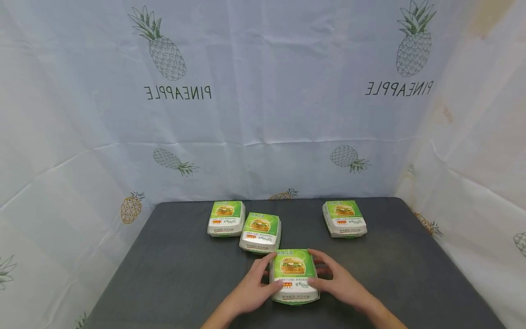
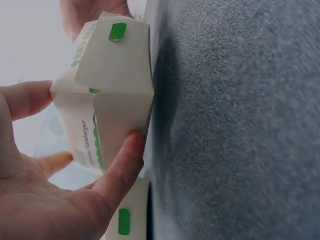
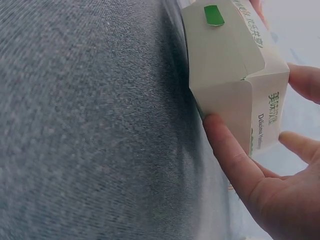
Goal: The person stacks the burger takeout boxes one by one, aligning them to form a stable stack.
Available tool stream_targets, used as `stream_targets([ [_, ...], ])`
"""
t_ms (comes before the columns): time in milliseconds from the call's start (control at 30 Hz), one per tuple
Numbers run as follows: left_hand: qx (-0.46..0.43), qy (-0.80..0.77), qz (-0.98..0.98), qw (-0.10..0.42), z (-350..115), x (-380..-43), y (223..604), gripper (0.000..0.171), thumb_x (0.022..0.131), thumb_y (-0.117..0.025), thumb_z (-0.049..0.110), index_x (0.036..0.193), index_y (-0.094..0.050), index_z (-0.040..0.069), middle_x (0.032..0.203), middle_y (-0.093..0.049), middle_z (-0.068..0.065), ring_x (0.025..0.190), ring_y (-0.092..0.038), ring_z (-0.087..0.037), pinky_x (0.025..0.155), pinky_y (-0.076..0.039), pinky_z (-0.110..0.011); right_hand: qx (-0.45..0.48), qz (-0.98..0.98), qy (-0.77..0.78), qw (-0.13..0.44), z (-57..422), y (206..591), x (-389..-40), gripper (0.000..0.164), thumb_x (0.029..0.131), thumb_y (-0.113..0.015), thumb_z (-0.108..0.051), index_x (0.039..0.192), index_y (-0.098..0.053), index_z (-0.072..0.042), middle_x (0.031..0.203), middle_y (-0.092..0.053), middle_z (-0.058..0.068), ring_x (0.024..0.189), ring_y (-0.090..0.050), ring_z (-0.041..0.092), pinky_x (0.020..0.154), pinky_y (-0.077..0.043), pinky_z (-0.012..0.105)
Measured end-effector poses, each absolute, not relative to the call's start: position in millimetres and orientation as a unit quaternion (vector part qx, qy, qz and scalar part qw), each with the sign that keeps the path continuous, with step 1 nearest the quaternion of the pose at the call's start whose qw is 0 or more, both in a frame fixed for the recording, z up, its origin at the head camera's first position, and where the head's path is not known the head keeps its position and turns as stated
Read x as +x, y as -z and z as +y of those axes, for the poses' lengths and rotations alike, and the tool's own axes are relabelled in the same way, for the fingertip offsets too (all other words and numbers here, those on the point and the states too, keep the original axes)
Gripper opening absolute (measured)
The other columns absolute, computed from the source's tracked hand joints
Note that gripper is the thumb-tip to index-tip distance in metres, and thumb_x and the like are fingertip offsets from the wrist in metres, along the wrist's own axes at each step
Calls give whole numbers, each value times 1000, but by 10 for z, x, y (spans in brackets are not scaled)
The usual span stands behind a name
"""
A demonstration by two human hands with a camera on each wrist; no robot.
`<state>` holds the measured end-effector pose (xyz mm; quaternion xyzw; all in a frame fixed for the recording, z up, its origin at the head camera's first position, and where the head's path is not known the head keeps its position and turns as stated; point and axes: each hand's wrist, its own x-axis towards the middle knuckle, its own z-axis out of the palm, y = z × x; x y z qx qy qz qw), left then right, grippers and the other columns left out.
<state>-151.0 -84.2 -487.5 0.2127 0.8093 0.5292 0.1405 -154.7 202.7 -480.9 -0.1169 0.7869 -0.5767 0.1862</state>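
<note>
A green-and-white burger box (image 1: 293,266) with a printed burger on its lid is near the front middle of the table, between both hands. My left hand (image 1: 251,287) grips its left side, thumb on the lower part of the lid and fingers along the side. From the right, my right hand (image 1: 343,282) holds it the same way. In both wrist views the fingers touch the box's white sides (image 2: 125,65), with a green tab (image 3: 214,15) on its front. Just behind it, near the left fingertips, sits a second burger box (image 1: 260,233).
Another burger box (image 1: 226,219) stands at the back left, close against the second one. One more burger box (image 1: 344,219) stands alone at the back right. The dark grey table (image 1: 176,269) ends at a white curtain (image 1: 263,114) with pineapple prints, which also hangs along both sides.
</note>
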Motion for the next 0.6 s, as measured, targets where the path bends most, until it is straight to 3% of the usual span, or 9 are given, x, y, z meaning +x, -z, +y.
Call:
stream_targets([
  [333, 201, -523, 813, 160, -892, -1495, 4948, 73, 98, -70, 30, 160, -32, 19, 135, -42, -14, 114, -57, -32, 82, -56, -31, -123, 788, 565, 211, 1989, 4854, -1557, 81, 98, -71, -33, 160, -27, -8, 145, -44, 26, 124, -55, 41, 89, -55, 48],
  [600, 203, -544, 797, 167, -900, -1543, 4982, 78, 97, -72, 32, 161, -29, 17, 141, -38, -16, 119, -55, -30, 84, -56, -26, -130, 781, 573, 214, 2001, 4856, -1540, 81, 99, -70, -28, 161, -24, -6, 146, -42, 29, 125, -54, 43, 89, -55, 50],
])
